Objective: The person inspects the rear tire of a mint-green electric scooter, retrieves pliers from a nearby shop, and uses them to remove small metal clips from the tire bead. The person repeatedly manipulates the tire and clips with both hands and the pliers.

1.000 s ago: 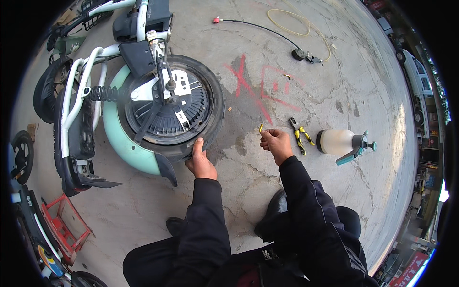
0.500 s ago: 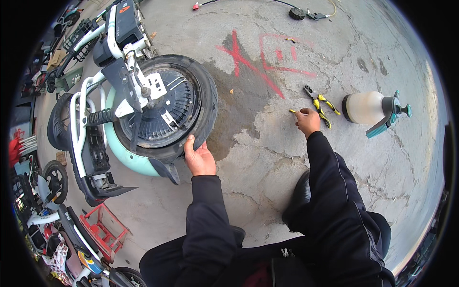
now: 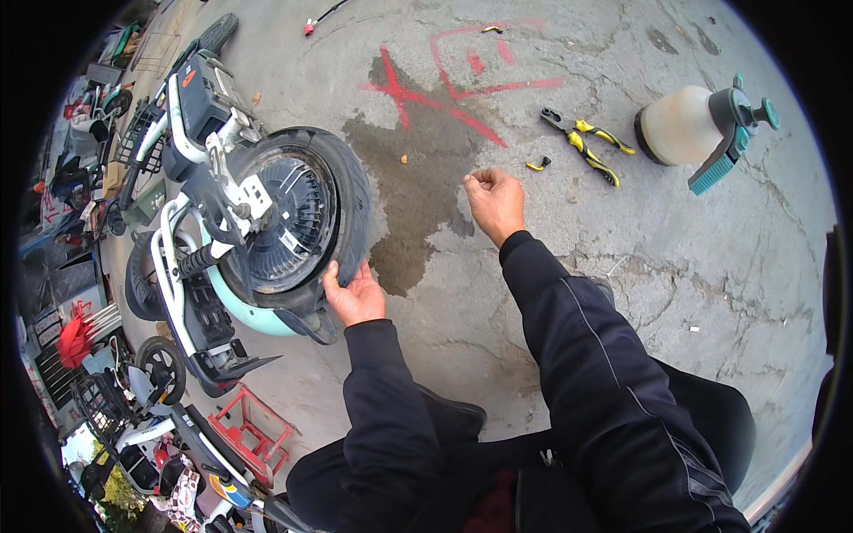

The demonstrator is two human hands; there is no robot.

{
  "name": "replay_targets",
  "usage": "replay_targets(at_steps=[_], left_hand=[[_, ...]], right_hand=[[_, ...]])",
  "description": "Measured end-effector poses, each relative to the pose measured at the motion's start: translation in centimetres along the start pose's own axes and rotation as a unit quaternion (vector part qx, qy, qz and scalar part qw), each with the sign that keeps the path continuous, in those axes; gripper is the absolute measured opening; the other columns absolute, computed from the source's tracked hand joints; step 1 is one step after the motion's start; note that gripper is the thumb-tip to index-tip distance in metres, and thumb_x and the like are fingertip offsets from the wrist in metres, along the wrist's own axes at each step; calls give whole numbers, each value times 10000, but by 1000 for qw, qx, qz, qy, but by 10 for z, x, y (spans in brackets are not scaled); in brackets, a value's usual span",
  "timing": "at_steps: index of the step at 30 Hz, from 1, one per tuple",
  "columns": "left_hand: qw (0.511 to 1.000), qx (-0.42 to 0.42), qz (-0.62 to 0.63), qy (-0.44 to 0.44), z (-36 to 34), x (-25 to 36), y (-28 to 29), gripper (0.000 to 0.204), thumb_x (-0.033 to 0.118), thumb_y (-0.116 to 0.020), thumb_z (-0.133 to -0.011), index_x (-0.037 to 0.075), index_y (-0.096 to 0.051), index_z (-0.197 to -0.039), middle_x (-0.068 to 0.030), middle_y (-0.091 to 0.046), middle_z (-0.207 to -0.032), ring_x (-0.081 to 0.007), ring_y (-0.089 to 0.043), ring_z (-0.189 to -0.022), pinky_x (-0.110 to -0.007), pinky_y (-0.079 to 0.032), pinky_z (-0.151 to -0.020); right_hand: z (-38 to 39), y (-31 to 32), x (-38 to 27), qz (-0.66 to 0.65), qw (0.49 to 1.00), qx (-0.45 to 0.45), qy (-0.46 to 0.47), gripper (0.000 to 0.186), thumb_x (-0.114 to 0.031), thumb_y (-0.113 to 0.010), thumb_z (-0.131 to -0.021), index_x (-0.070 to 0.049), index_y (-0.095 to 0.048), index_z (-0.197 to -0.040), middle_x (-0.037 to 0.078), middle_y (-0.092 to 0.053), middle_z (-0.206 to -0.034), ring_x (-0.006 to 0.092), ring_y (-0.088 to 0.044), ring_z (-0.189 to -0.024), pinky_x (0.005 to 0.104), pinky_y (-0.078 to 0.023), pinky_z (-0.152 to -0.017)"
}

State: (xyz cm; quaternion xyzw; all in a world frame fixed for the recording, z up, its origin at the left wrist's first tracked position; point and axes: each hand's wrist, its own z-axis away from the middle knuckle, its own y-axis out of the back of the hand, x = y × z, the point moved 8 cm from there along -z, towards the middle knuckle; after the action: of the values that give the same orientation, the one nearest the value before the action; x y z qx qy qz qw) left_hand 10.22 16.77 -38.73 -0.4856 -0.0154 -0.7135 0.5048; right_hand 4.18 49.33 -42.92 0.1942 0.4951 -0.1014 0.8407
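An electric scooter (image 3: 191,169) with a white frame lies on its side at the left. My left hand (image 3: 355,295) is closed on the edge of its black tyre (image 3: 354,209), thumb on top and fingers reaching underneath. The hub motor (image 3: 286,222) faces up inside the wheel. Over the ground right of the wheel, my right hand (image 3: 496,202) is pinched, and whatever lies between its fingertips is too small to make out. A small yellow-and-black piece (image 3: 538,163) rests on the ground right of that hand, near yellow-and-black pliers (image 3: 588,147) with open handles.
A pump spray bottle (image 3: 680,127) with a teal handle stands at the right. Wet concrete (image 3: 404,191) and red paint marks (image 3: 426,99) lie ahead. Another small yellow-and-black piece (image 3: 492,29) is farther off. A red metal stand (image 3: 253,435) and other scooters fill the left.
My right hand has moved left, away from the small yellow-and-black piece, which now lies uncovered on the ground. My left hand keeps its place on the tyre. The view has shifted.
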Motion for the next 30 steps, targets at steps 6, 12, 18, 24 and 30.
replay_targets(at_steps=[6, 12, 18, 24, 30], left_hand=[[1000, -12, -15, -8, 4, 5, 0, 377, 175, -734, -854, 63, -629, -1199, -66, -665, -1259, -242, -608, -1179, -401, -443, -1079], [1000, 0, -17, 26, 5, 17, 13, 434, 168, -746, -830, 64, -606, -1227, -68, -664, -1235, -235, -620, -1156, -394, -448, -1075], [999, 42, 21, 12, 16, 23, 5, 499, 280, -773, -891, 66, -588, -1302, -85, -649, -1285, -226, -613, -1181, -392, -466, -1051], [993, 115, -6, -35, 10, 38, -7, 562, 368, -736, -952, -4, -572, -1339, -126, -641, -1326, -261, -628, -1191, -418, -478, -1060], [993, 108, -35, -42, 9, 44, -6, 543, 362, -724, -960, -11, -579, -1328, -126, -652, -1308, -256, -632, -1182, -406, -485, -1056]], right_hand=[[26, -95, -42, -48, 982, -182, -28, 666, -506, -811, -838, 129, -699, -1002, 121, -683, -820, 161, -629, -725, 322, -516, -649], [45, -175, -62, -102, 936, -299, -151, 911, -536, -872, -748, 223, -606, -1176, 282, -687, -1153, 329, -688, -1067, 392, -528, -928], [72, -196, -60, -277, 874, -327, -228, 611, -203, -851, -834, 185, -588, -1226, 261, -700, -1154, 318, -724, -999, 421, -577, -878], [91, -191, -55, -297, 869, -314, -240, 503, -158, -828, -862, 166, -608, -1177, 234, -720, -1079, 301, -737, -920, 416, -599, -801], [96, -191, -57, -318, 869, -297, -237, 404, -120, -831, -850, 174, -645, -1055, 219, -732, -980, 267, -736, -833, 397, -601, -727]])
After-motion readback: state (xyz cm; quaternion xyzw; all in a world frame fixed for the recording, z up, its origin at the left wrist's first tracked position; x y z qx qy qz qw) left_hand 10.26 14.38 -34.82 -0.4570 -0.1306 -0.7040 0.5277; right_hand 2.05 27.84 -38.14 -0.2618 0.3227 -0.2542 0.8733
